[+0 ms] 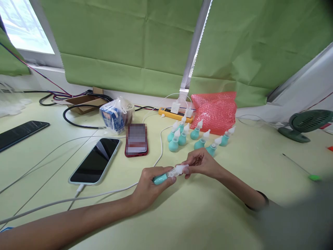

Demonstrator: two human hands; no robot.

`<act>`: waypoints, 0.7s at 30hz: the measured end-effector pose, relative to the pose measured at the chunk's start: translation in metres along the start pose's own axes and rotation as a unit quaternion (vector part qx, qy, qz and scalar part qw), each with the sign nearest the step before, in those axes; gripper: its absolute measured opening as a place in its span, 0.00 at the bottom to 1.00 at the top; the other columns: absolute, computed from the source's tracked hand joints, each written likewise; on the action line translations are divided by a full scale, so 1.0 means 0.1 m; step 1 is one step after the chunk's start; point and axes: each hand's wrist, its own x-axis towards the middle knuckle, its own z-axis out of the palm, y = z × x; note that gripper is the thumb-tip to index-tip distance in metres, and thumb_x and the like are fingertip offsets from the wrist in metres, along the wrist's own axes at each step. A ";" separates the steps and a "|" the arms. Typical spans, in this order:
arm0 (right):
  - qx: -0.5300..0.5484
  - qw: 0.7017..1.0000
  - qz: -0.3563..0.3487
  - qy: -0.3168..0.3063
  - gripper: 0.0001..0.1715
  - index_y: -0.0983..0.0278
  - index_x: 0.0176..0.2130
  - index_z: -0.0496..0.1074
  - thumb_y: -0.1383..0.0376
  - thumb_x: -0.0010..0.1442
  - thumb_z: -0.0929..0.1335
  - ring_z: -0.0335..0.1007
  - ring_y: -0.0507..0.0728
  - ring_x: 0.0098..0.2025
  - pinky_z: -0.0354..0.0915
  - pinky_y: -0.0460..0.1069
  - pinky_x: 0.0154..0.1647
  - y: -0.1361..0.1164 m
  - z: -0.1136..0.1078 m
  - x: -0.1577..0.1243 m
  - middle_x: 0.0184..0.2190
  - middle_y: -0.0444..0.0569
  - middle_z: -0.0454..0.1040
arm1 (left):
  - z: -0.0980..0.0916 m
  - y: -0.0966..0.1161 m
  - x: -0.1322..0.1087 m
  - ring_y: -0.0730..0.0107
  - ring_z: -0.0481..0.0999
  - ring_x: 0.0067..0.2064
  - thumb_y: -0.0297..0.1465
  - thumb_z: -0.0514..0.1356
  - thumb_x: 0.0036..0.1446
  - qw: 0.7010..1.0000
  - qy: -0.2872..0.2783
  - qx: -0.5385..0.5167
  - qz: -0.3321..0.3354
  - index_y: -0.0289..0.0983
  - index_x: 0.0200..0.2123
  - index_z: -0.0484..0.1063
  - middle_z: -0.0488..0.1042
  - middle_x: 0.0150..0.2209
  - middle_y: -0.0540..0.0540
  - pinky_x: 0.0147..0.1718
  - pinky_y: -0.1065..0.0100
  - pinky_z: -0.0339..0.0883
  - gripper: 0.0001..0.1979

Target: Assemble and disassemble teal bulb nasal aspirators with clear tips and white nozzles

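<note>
My left hand [149, 185] is wrapped round the teal bulb of a nasal aspirator [160, 178], which lies tilted with its clear neck and white tip pointing right. The fingers of my right hand [199, 163] pinch the white tip [181, 169] at the far end. Whether the tip is fully seated on the neck I cannot tell. Just beyond my hands stand several more teal aspirators [173, 144] with whitish tips, most of them upright. One of these aspirators [213, 147] is partly hidden behind my right hand.
A charging phone [95, 161] and a red-cased phone [136, 140] lie to the left, with white cables across the table. Behind are a bagged blue box [114, 114], a yellow power strip [169, 114] and a red bubble-wrap pouch [214, 113]. A green fan [307, 123] stands right.
</note>
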 end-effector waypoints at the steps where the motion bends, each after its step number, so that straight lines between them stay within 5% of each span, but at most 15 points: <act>1: 0.013 1.000 -0.001 -0.002 0.07 0.69 0.19 0.67 0.75 0.40 0.71 0.72 0.51 0.23 0.70 0.43 0.23 0.02 0.00 0.00 0.23 0.46 0.75 | 0.00 0.00 0.00 0.74 0.64 0.27 0.35 0.55 0.51 1.000 0.000 0.001 0.003 0.35 0.34 0.73 0.71 0.26 0.51 0.26 0.76 0.56 0.12; 14: 0.021 0.994 0.091 -0.061 0.07 0.72 0.21 0.67 0.71 0.40 0.71 0.73 0.58 0.25 0.70 0.46 0.19 0.04 -0.07 0.02 0.23 0.51 0.75 | 0.04 -0.04 -0.03 0.76 0.60 0.22 0.35 0.54 0.52 0.995 -0.001 0.091 0.046 0.34 0.33 0.73 0.65 0.20 0.51 0.22 0.74 0.54 0.12; 21: 0.035 0.994 0.098 -0.033 0.12 0.71 0.19 0.64 0.68 0.40 0.71 0.72 0.58 0.21 0.68 0.45 0.17 0.12 -0.03 0.01 0.17 0.47 0.73 | 0.03 -0.02 -0.02 0.74 0.64 0.24 0.35 0.53 0.53 0.996 0.004 0.086 0.032 0.35 0.36 0.72 0.69 0.22 0.49 0.23 0.74 0.56 0.13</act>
